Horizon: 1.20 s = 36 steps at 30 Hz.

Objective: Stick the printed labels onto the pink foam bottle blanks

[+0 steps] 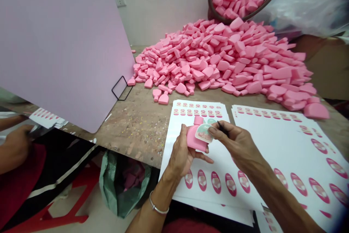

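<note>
My left hand (182,153) grips a small pink bottle (193,136) around its body, the neck pointing away from me. A pale label (204,133) with a green and pink print lies against the bottle's right side. My right hand (236,139) pinches this label's edge between thumb and fingers, and something thin and dark shows by those fingers. Both hands are above a white sticker sheet (215,158) with rows of small stickers along its far edge and oval pink ones near its front.
A large heap of pink bottles (212,58) covers the table's back, below a tilted brown basket (211,5) of more. A second sticker sheet (261,135) lies at right. A pink board (62,44) stands left, beside a co-worker's hand (16,144). A green sack (109,185) sits below.
</note>
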Each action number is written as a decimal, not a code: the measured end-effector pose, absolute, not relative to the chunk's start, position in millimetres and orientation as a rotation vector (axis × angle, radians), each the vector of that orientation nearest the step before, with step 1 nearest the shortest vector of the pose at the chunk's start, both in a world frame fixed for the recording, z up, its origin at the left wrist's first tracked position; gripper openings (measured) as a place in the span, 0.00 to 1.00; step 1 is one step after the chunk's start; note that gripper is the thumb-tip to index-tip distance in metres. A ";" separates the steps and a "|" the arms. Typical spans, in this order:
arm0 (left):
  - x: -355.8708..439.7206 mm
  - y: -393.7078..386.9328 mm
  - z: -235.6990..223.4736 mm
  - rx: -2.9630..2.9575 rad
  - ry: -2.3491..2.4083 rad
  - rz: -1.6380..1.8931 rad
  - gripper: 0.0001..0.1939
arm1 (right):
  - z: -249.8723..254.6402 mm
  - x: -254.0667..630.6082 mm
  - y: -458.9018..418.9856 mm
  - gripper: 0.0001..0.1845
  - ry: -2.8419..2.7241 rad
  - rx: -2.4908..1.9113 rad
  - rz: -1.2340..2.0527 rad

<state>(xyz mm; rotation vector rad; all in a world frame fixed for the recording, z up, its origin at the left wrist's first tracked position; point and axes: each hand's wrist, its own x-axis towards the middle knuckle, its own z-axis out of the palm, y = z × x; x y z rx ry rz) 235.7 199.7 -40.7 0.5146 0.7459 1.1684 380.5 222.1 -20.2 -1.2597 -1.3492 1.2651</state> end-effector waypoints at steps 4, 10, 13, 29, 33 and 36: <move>237.6 199.8 -39.5 0.516 0.740 1.170 0.28 | -19.3 377.8 220.3 0.16 -1.490 -1.296 1.159; 239.3 200.4 -39.3 0.515 0.722 1.160 0.29 | -20.8 373.2 219.6 0.17 -1.543 -1.308 1.154; 239.4 200.2 -37.8 0.520 0.724 1.148 0.29 | -20.0 373.4 218.4 0.17 -1.544 -1.307 1.165; 235.4 198.1 -34.9 0.587 0.668 1.134 0.21 | -18.8 371.1 217.7 0.16 -1.656 -1.326 1.050; 233.4 194.8 -33.8 0.725 0.704 1.148 0.17 | -17.4 369.9 213.5 0.11 -1.831 -1.296 0.729; 234.8 194.0 -35.5 0.755 0.746 1.166 0.16 | -18.7 369.6 207.0 0.07 -2.002 -1.261 0.187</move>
